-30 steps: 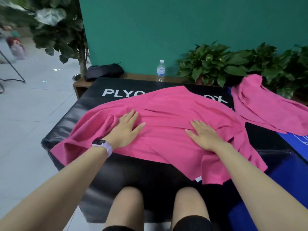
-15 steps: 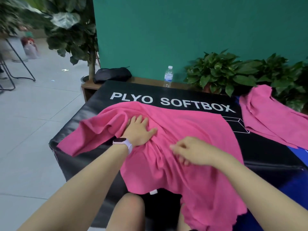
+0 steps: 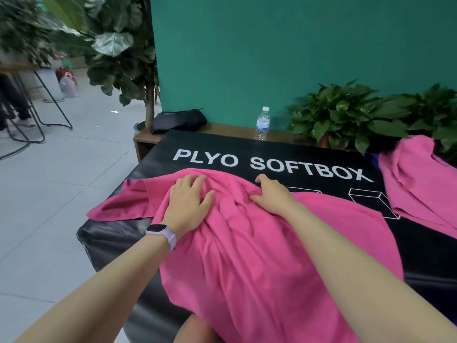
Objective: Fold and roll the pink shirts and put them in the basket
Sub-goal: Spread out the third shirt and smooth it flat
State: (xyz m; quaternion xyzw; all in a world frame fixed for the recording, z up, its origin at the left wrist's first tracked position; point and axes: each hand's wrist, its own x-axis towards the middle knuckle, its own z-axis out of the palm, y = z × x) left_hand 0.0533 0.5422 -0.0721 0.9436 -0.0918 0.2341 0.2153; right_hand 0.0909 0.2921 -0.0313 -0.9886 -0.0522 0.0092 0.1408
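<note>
Head view: pink shirt (image 3: 259,256) rumpled across black box (image 3: 408,243), hem hanging over near edge. Left hand (image 3: 189,204) flat on it, fingers spread. Right hand (image 3: 270,194) bunches fabric near the far edge, fingers curled in. Second shirt (image 3: 420,184) lies apart, far right.

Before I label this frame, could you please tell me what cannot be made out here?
- Basket: not in the head view.
- Second pink shirt: cut off by the right edge.
- Pink shirt hem: runs off the bottom edge.
- Right hand fingertips: hidden, curled into cloth.
- Water bottle label: too small.
</note>
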